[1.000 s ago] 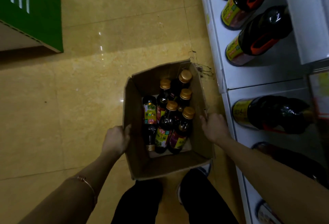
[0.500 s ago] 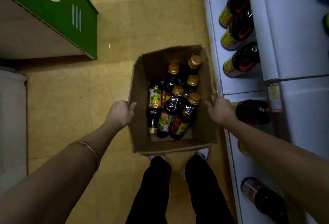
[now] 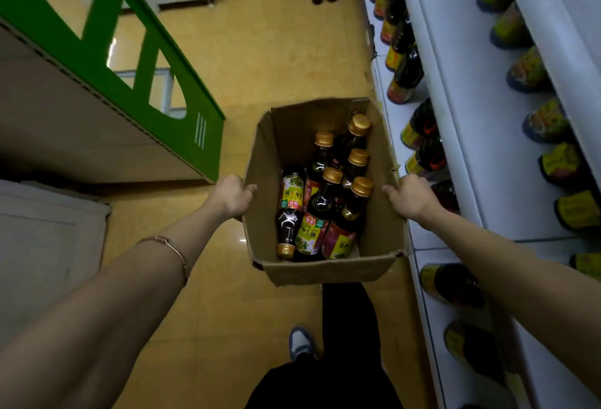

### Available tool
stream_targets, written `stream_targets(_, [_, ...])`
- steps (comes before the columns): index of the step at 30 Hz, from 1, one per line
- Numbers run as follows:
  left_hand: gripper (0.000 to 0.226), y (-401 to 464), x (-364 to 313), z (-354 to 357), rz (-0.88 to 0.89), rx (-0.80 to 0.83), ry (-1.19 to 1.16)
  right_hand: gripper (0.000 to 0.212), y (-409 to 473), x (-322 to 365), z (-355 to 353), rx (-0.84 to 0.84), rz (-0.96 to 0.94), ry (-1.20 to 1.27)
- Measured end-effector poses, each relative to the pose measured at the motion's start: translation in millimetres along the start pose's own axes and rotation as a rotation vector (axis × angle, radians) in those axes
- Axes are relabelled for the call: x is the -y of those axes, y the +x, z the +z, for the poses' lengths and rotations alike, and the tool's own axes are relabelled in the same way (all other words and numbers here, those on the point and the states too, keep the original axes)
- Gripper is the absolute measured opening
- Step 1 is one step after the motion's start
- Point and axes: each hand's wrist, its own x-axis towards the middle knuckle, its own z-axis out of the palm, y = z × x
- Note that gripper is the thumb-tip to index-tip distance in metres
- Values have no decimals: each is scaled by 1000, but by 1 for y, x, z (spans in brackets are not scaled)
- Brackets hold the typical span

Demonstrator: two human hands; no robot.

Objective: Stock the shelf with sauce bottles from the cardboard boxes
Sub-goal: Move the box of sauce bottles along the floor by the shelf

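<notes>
While both arms reached forward, the left hand (image 3: 231, 195) and right hand (image 3: 410, 195) gripped opposite walls of the cardboard box (image 3: 325, 270), holding its sauce bottles (image 3: 322, 200) left of the shelf (image 3: 487, 161).

To your left stands a green display stand (image 3: 107, 60) with cut-out openings, a white cabinet (image 3: 48, 262) just below it. Under you runs a glossy yellow tiled floor (image 3: 260, 51). A thin bracelet (image 3: 172, 249) circles your wrist, and one grey shoe (image 3: 300, 342) shows beneath dark trousers (image 3: 348, 321).
</notes>
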Motion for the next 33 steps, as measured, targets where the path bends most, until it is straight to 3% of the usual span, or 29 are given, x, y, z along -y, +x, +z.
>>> stream_targets(7, [31, 76, -83, -64, -14, 37, 31, 41, 98, 46, -66, 70, -19, -8])
stream_targets(16, [39, 180, -166, -138, -24, 21, 25, 38, 225, 122, -165, 60, -60, -39])
stream_targets(19, [41, 226, -192, -163, -13, 18, 31, 28, 269, 151, -192, 57, -75, -69])
stream_targets(33, [41, 478, -307, -310, 24, 90, 49, 30, 511, 290, -277, 32, -32, -13])
